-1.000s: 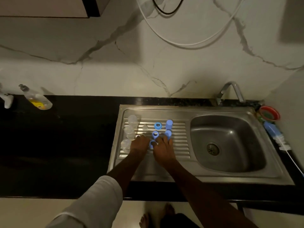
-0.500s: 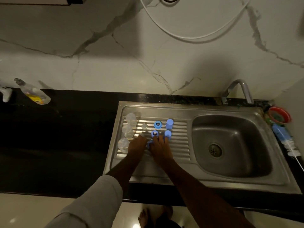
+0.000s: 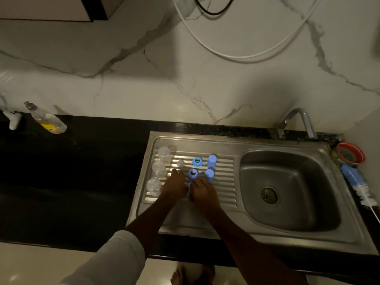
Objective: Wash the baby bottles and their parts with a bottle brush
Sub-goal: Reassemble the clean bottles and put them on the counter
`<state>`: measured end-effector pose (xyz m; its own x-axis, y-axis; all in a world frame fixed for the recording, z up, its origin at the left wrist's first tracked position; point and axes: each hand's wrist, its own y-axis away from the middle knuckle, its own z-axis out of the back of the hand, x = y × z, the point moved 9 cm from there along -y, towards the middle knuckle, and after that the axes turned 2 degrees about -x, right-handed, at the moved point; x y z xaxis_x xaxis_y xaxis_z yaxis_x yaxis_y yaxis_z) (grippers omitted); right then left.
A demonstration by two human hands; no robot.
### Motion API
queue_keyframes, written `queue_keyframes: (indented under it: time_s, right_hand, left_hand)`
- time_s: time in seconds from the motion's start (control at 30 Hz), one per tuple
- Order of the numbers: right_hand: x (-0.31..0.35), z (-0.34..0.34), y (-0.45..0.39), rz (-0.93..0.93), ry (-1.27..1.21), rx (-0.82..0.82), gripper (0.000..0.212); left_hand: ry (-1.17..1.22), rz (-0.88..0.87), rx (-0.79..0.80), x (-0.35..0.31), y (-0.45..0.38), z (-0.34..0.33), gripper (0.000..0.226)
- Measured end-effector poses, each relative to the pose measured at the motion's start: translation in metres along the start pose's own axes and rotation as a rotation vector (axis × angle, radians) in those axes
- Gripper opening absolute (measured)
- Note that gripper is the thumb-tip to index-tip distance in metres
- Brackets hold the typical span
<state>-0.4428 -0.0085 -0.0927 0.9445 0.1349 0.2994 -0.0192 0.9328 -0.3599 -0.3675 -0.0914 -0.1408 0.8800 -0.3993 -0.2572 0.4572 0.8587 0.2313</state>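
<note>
Two hands (image 3: 174, 185) beside blue parts (image 3: 193, 173)

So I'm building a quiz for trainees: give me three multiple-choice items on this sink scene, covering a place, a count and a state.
1. Where does the bottle brush lie?
A in the basin
B on the counter right of the sink
C on the drainboard

2. How many clear bottles stand on the drainboard?
A one
B three
C five

3. The tap is:
A running
B off

Key: 1 B, the brush lies beside the sink's right rim; 2 B, three stand in a column at the left; 3 B, no water shows in the basin.
</note>
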Motion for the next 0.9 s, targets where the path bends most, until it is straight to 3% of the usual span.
queue_keyframes:
  time_s: [0.1, 0.2, 0.3, 0.37, 0.4, 0.43, 0.47, 0.57, 0.6, 0.67, 0.77, 0.87, 0.9]
  right_hand:
    - [-0.029, 0.013, -0.006, -0.153, -0.058, 0.103, 0.022]
    - [-0.056, 0.034, -0.027, -0.349, -0.254, 0.187, 0.034]
    - [-0.077, 0.094, -0.059, -0.512, -0.636, -0.139, 0.047]
    - [-0.085, 0.106, -0.063, -0.663, -1.242, -0.267, 0.044]
    - [-0.087, 0.098, -0.059, -0.730, -1.511, -0.282, 0.038]
    - [-0.092, 0.091, -0.051, -0.777, -1.579, -0.256, 0.032]
    - [-0.099, 0.086, -0.039, -0.796, -1.383, -0.179, 0.025]
    - [-0.111, 0.057, 0.002, -0.577, -0.272, 0.339, 0.023]
    - [-0.114, 0.050, 0.014, -0.561, -0.122, 0.400, 0.024]
    - [-0.115, 0.056, 0.010, -0.592, -0.216, 0.290, 0.021]
    - [-0.112, 0.092, -0.028, -0.603, -0.569, -0.010, 0.022]
    - [-0.097, 0.112, -0.054, -0.651, -1.468, -0.192, 0.023]
    - [-0.092, 0.113, -0.056, -0.591, -1.622, -0.192, 0.023]
  left_hand:
    - [0.033, -0.015, -0.028, -0.009, -0.009, 0.022, 0.037]
    - [0.282, 0.033, -0.085, -0.020, -0.020, 0.059, 0.032]
    - [0.867, 0.168, -0.202, -0.021, -0.026, 0.099, 0.027]
    - [1.531, 0.227, -0.132, -0.035, -0.021, 0.104, 0.026]
    - [1.731, 0.228, -0.091, -0.042, -0.018, 0.099, 0.025]
    - [1.696, 0.227, -0.068, -0.043, -0.015, 0.093, 0.024]
    - [1.478, 0.208, -0.047, -0.040, -0.011, 0.085, 0.023]
    - [0.449, 0.072, 0.097, -0.029, 0.001, 0.044, 0.024]
    - [0.204, 0.070, 0.099, -0.022, 0.004, 0.036, 0.028]
    - [0.153, 0.084, -0.014, -0.019, 0.003, 0.049, 0.031]
    - [0.703, 0.062, -0.230, -0.029, -0.005, 0.100, 0.019]
    - [1.557, 0.189, -0.232, -0.028, -0.007, 0.116, 0.022]
    - [1.614, 0.184, -0.215, -0.028, -0.007, 0.114, 0.024]
